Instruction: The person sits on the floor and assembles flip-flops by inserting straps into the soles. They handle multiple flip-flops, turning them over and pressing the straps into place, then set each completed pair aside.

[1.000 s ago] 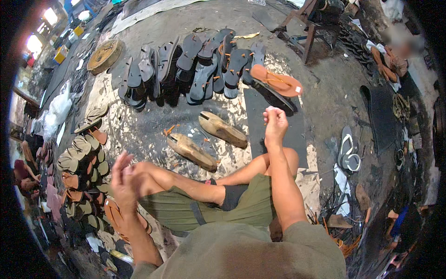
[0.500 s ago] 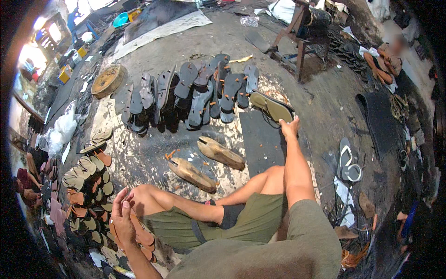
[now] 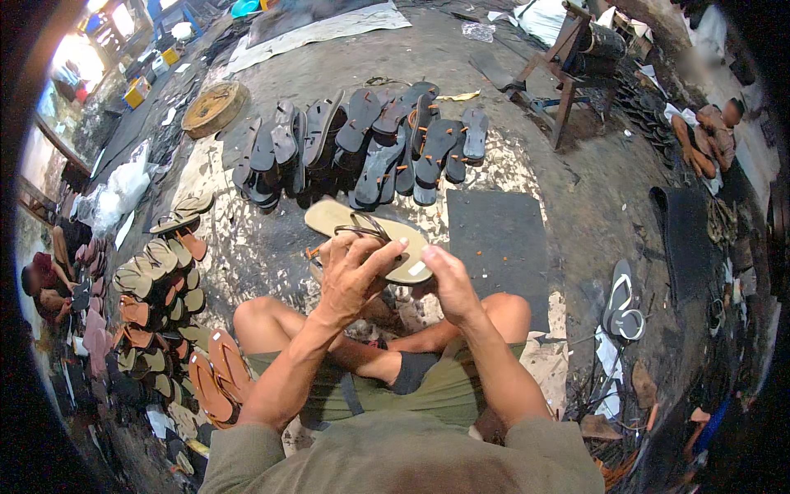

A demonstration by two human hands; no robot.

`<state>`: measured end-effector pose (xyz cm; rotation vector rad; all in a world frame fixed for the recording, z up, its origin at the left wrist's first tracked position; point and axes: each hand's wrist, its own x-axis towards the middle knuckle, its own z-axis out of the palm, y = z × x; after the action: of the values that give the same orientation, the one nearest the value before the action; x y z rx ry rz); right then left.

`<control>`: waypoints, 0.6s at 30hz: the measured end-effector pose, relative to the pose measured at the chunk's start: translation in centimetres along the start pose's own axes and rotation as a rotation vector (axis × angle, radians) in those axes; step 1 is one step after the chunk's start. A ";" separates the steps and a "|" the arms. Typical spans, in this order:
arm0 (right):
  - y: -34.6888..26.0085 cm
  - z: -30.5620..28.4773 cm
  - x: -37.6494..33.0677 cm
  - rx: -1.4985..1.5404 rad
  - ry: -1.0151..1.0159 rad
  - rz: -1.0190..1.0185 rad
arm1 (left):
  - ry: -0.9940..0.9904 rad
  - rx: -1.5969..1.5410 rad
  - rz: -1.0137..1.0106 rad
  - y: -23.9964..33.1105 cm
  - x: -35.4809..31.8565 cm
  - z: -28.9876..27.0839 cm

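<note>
A tan sandal (image 3: 327, 217) with dark brown straps is held up in front of me, above my crossed legs. My right hand (image 3: 454, 288) grips its heel end, thumb on top beside a small white label. Curled over the straps and the middle of the sole is my left hand (image 3: 350, 280); its fingertips are partly bunched. Both hands and the sandal largely hide the wooden shoe forms on the floor beneath. Beyond them stand dark sandal soles (image 3: 378, 169) with orange-tipped straps, packed in rows.
Tan and brown sandals (image 3: 148, 276) lie piled at my left, with a brown pair (image 3: 220, 375) by my left forearm. A black rubber sheet (image 3: 498, 247) lies right of centre. White-strapped flip-flops (image 3: 623, 305) sit farther right. A round wooden block (image 3: 216, 109) stands far left; other people sit at both sides.
My right hand has brought the tan sandal from the far right to the centre. My left hand has risen from the lower left and taken hold of it. The brown pair now shows at my left.
</note>
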<state>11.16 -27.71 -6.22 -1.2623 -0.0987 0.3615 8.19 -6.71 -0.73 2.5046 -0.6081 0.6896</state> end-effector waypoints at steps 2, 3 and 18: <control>-0.5 0.2 -0.4 -0.128 -0.005 -0.100 | 0.028 -0.088 0.009 -1.0 -0.6 -0.7; -0.7 1.1 -0.6 -0.386 0.137 -0.250 | 0.101 -0.206 -0.105 -1.1 -0.9 -0.9; 4.0 1.2 -0.3 -0.615 -0.102 0.183 | 0.502 -0.515 -0.750 -7.0 -7.6 -8.6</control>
<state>9.68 -25.73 -9.61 -1.8668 -0.1922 0.5806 2.92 5.64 -0.60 1.7674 0.3030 0.6997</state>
